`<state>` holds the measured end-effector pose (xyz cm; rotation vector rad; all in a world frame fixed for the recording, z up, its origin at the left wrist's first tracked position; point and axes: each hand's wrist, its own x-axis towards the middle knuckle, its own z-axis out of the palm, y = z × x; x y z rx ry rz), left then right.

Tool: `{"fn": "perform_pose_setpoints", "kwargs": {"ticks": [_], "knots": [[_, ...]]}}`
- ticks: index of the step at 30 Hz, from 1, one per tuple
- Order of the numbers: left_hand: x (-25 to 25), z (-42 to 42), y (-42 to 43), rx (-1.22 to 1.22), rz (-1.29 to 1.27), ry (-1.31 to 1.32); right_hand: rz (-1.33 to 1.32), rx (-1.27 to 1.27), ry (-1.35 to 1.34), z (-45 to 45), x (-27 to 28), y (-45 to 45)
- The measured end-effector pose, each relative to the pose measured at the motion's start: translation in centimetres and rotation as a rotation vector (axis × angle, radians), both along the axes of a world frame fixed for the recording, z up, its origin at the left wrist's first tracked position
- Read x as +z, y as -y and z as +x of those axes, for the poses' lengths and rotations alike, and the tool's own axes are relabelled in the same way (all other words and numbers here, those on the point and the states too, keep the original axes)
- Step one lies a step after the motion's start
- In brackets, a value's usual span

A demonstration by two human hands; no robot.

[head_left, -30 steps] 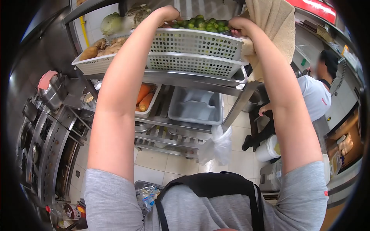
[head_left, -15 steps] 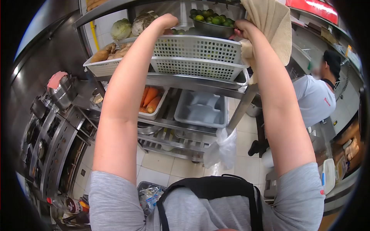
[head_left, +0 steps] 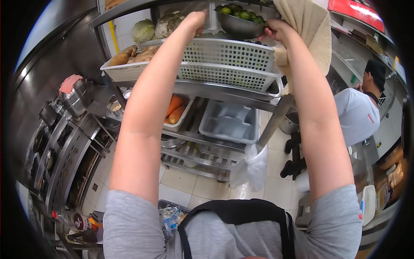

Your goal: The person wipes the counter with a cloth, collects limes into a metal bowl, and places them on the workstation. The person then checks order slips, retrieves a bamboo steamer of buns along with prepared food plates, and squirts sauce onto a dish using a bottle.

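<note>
My right hand [head_left: 277, 30] is closed on the right rim of a metal bowl [head_left: 237, 28]. Green limes [head_left: 246, 15] fill the bowl, which hangs tilted over a white perforated basket [head_left: 228, 54] on the top shelf. Some round green produce shows inside that basket under the bowl. Above the basket's left part, my left hand [head_left: 196, 22] has its fingers curled; whatever they hold is hidden behind the hand. A beige towel [head_left: 308, 34] hangs beside my right wrist.
Ginger-like roots [head_left: 129, 56] and a cabbage [head_left: 143, 31] sit left on the shelf. Below are carrots [head_left: 176, 113] and a grey tub [head_left: 230, 121]. A plastic bag [head_left: 250, 168] hangs from the rack. A co-worker [head_left: 355, 108] stands at right; a stove [head_left: 71, 151] is at left.
The bowl has risen slightly and tilted more, showing more of its outer side. Both hands appear shifted a little to the right in view. The co-worker's posture has changed slightly.
</note>
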<state>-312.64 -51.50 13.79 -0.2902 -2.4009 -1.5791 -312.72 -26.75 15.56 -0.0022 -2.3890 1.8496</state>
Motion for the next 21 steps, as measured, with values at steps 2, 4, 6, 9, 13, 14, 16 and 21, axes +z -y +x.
{"fn": "perform_pose_setpoints", "kwargs": {"ticks": [2, 4, 6, 9, 13, 14, 16, 21], "knots": [[0.1, 0.0, -0.4, -0.074, 0.508, 0.019, 0.002, 0.024, -0.046, 0.6, 0.6, 0.9], [0.1, -0.4, -0.3, -0.137, 0.677, 0.066, 0.112, 0.044, -0.053, 1.0, 1.2, 2.0], [0.2, 0.0, -0.2, -0.2, 0.842, 0.109, 0.091, 0.1, -0.038, 0.7, 1.6, 3.0], [0.3, 2.3, 0.3, -0.511, 1.203, 0.101, 0.069, 0.167, 0.102, -1.5, 2.6, 4.1], [0.0, 4.1, 2.8, -0.314, 1.263, -0.079, 0.245, 0.458, 0.18, -2.6, 2.9, 6.8], [-0.3, 4.4, 3.5, -0.289, 1.262, -0.087, 0.253, 0.514, 0.204, -2.6, 3.0, 7.6], [-0.5, 5.9, 5.1, -0.315, 1.251, -0.176, 0.307, 0.532, 0.176, -0.5, 3.4, 9.6], [-1.1, 13.5, 7.8, -0.266, 1.18, -0.357, 0.265, 0.702, 0.086, 2.3, 3.1, 14.6]]}}
